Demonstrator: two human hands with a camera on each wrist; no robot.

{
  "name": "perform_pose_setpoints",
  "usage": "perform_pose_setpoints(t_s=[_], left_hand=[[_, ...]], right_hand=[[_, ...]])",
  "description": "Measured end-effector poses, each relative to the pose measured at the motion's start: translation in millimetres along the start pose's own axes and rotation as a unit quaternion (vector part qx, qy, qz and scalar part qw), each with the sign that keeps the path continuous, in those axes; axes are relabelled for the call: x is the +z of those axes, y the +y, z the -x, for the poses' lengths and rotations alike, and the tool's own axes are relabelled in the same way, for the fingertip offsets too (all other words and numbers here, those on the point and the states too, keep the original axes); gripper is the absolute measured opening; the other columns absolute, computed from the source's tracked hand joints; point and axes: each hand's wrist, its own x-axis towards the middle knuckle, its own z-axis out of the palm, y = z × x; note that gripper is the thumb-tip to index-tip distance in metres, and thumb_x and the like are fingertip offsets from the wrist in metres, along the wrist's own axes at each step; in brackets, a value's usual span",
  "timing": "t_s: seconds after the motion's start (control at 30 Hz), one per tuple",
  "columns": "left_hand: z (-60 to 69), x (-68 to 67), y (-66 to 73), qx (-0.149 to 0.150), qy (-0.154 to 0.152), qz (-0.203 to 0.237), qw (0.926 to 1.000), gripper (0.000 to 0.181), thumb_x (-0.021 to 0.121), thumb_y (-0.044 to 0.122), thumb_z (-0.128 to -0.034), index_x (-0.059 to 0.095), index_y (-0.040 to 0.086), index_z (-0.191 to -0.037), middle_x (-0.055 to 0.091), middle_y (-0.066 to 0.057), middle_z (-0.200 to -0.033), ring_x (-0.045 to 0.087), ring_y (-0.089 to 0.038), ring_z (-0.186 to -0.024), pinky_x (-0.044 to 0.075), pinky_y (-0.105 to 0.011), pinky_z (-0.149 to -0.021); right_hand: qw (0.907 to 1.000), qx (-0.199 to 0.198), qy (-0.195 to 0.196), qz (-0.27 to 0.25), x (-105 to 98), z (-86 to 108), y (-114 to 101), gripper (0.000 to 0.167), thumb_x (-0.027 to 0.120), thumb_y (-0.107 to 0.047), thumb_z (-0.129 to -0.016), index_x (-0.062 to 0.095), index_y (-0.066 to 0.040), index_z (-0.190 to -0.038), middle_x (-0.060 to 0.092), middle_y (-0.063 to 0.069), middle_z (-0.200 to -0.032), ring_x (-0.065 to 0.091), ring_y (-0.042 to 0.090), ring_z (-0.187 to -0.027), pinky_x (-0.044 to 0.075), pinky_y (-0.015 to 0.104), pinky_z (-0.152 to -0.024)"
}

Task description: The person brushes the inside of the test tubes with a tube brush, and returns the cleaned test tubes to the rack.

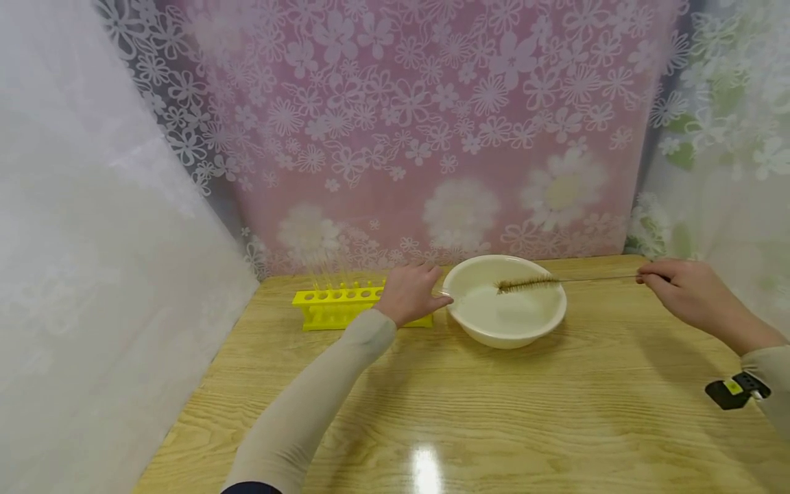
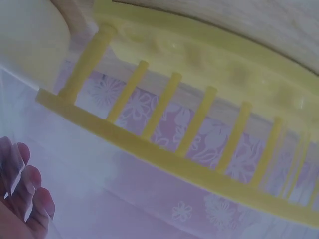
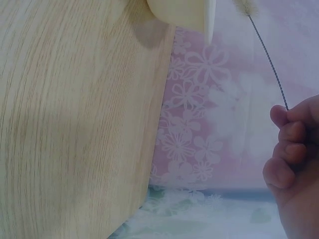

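My left hand (image 1: 407, 293) grips a clear glass test tube (image 2: 18, 175), whose end sticks out toward the basin in the head view. Right behind that hand stands a yellow test tube rack (image 1: 336, 296), partly covered by it. Several clear test tubes (image 1: 332, 269) stand upright in the rack's left part. Off to the right, my right hand (image 1: 694, 291) pinches the thin twisted-wire handle (image 3: 269, 62) of a test tube brush (image 1: 527, 283). The brown bristles hang over a cream basin (image 1: 506, 340), pointing left toward the tube.
The basin sits between the two hands on a wood-grain table (image 1: 481, 405). A pink flowered curtain (image 1: 395, 137) hangs along the table's back edge, with pale sheets at the left and right sides.
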Motion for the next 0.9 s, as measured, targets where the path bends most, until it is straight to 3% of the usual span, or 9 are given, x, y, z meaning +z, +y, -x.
perform_pose_setpoints(t_s=[0.13,0.37,0.67,0.9], left_hand=[[-4.1,-3.3,0.7,0.025,-0.005,-0.029,0.9992,0.055,0.068,0.068,-0.084,0.07,0.021,-0.111,0.072,0.007,-0.097,0.066,-0.013,-0.084,0.055,-0.031,-0.071],[-9.4,-11.5,3.2,0.06,-0.046,-0.084,0.9936,0.058,0.062,0.07,-0.0875,0.067,0.024,-0.123,0.071,0.007,-0.118,0.068,-0.013,-0.103,0.054,-0.033,-0.086],[-14.9,-18.4,4.3,0.101,-0.056,-0.098,0.9885,0.053,0.064,0.068,-0.0878,0.067,0.023,-0.116,0.071,0.007,-0.115,0.066,-0.014,-0.101,0.054,-0.032,-0.084],[-15.4,-17.8,6.1,0.111,-0.054,-0.119,0.9851,0.054,0.062,0.07,-0.0874,0.067,0.024,-0.117,0.071,0.007,-0.114,0.066,-0.013,-0.101,0.054,-0.032,-0.085]], right_hand=[[1.0,0.001,0.002,0.002,0,0.0,0,0.026,0.051,-0.008,-0.104,0.069,0.007,-0.115,0.072,0.025,-0.105,0.056,-0.009,-0.073,0.038,0.026,-0.053],[1.0,-0.002,0.005,-0.001,1,-0.2,0,0.026,0.051,-0.007,-0.104,0.069,0.007,-0.115,0.072,0.025,-0.104,0.057,-0.007,-0.072,0.037,0.026,-0.052],[0.9999,0.005,0.001,-0.015,2,1.6,-1,0.028,0.048,-0.008,-0.105,0.068,0.008,-0.116,0.07,0.029,-0.106,0.05,-0.004,-0.062,0.032,0.027,-0.048],[1.0,0.002,0.004,-0.009,3,1.8,0,0.026,0.051,-0.007,-0.104,0.069,0.008,-0.115,0.072,0.026,-0.104,0.054,-0.009,-0.071,0.037,0.026,-0.052]])
